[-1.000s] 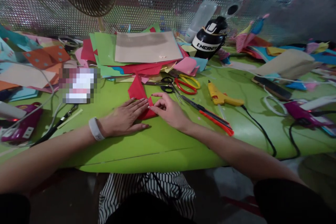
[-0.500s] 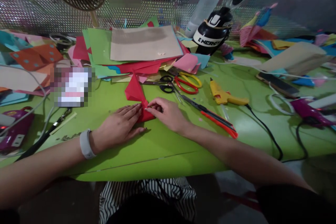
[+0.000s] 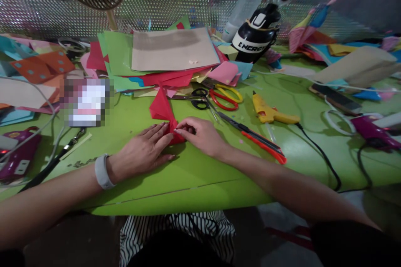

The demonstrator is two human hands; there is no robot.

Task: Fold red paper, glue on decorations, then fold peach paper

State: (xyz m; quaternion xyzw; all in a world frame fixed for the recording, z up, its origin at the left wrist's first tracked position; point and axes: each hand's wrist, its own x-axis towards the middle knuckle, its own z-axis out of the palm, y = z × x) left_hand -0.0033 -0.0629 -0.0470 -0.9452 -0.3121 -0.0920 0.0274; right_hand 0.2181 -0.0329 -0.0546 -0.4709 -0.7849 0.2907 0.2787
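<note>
A folded piece of red paper (image 3: 162,106) lies on the green table in front of me, its upper part pointing away toward the paper stack. My left hand (image 3: 148,144) rests flat on the lower left of the paper, fingers stretched out, a pale band on the wrist. From the other side my right hand (image 3: 200,135) pinches at the paper's lower right part with thumb and index finger. Fingers hide part of the folds there.
Scissors (image 3: 225,96), a box cutter (image 3: 250,133) and a yellow glue gun (image 3: 271,112) lie to the right. Behind the red paper is a stack of coloured paper (image 3: 175,52). A black bottle (image 3: 255,37) stands back right; a phone (image 3: 89,102) and purple power strip (image 3: 20,154) lie left.
My left hand's index finger has drawn lower, closer to the right fingertips. The right hand keeps its pinch on the red paper, and the paper barely shifts.
</note>
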